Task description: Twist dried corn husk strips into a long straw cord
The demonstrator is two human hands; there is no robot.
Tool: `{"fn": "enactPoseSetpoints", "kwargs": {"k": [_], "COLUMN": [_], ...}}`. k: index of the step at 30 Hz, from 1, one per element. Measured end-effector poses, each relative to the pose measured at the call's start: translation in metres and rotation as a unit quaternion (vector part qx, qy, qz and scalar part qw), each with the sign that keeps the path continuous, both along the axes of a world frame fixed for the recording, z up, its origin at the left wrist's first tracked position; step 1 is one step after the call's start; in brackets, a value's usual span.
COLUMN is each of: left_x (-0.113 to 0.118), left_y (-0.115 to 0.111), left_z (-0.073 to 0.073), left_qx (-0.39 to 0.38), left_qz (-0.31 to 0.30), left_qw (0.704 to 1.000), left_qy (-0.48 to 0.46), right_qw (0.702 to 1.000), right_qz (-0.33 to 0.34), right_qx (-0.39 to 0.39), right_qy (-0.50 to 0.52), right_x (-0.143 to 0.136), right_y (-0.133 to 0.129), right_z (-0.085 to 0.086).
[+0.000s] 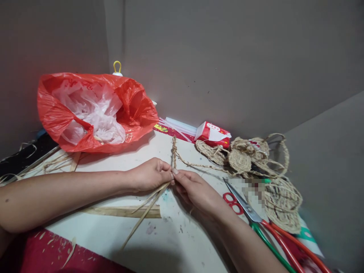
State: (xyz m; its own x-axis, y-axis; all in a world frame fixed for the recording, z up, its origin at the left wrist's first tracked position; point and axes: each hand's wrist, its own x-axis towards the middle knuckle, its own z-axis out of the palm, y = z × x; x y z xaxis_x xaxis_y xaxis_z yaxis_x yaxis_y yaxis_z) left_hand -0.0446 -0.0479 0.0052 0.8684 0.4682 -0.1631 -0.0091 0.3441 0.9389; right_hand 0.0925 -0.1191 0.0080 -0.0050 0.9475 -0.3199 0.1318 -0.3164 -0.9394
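My left hand point(152, 174) and my right hand point(192, 185) meet at the middle of the table, fingertips pinched together on a braided straw cord point(174, 149). The finished-looking braid runs away from my fingers toward the wall. A thinner twisted length point(199, 165) trails off to the right, to the woven pieces. Loose flat straw strands point(143, 216) hang from the pinch toward me. My fingertips hide the exact spot where the strands cross. Under the strands lies a wide dry strip of leaf point(125, 211).
A red plastic bag point(136, 117) with white bags inside stands at the back left. Woven straw pieces point(241, 155) lie at the right. Large scissors point(253, 214) and small red-handled scissors point(233, 203) are beside my right forearm. A red tissue pack point(213, 134) sits near the wall.
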Motion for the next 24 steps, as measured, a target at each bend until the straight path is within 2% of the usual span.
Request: {"fn": "enactPoseSetpoints", "kwargs": {"k": [3,6,12,16,18,20,21,22,24], "left_x": [0.000,-0.002,-0.010,-0.020,-0.030,-0.044,-0.052,-0.060,-0.074], "left_y": [0.000,0.001,0.008,0.018,0.026,0.034,0.037,0.039,0.037], "left_z": [0.002,0.005,0.013,0.025,0.033,0.042,0.046,0.050,0.055], "left_qx": [-0.001,0.006,-0.011,0.039,0.097,0.206,0.279,0.360,0.505], "left_qz": [0.006,-0.017,-0.066,-0.083,-0.087,-0.085,-0.075,-0.054,0.016], "left_qw": [1.000,1.000,0.994,0.986,0.974,0.944,0.918,0.880,0.782], "left_qy": [0.009,0.016,0.081,0.137,0.186,0.243,0.273,0.305,0.366], "right_qw": [0.999,0.999,0.993,0.978,0.974,0.969,0.966,0.964,0.960], "right_qz": [0.022,0.031,0.016,0.026,0.031,0.037,0.038,0.037,0.024], "right_qx": [0.025,0.007,-0.036,-0.049,-0.050,-0.053,-0.055,-0.057,-0.058], "right_qy": [-0.021,-0.008,0.115,0.199,0.221,0.240,0.249,0.258,0.275], "right_x": [0.007,0.012,0.013,0.016,0.018,0.020,0.021,0.022,0.023], "right_y": [0.003,0.005,0.006,0.008,0.009,0.009,0.009,0.009,0.009], "right_z": [0.001,0.000,-0.003,-0.005,-0.006,-0.007,-0.007,-0.006,-0.005]}}
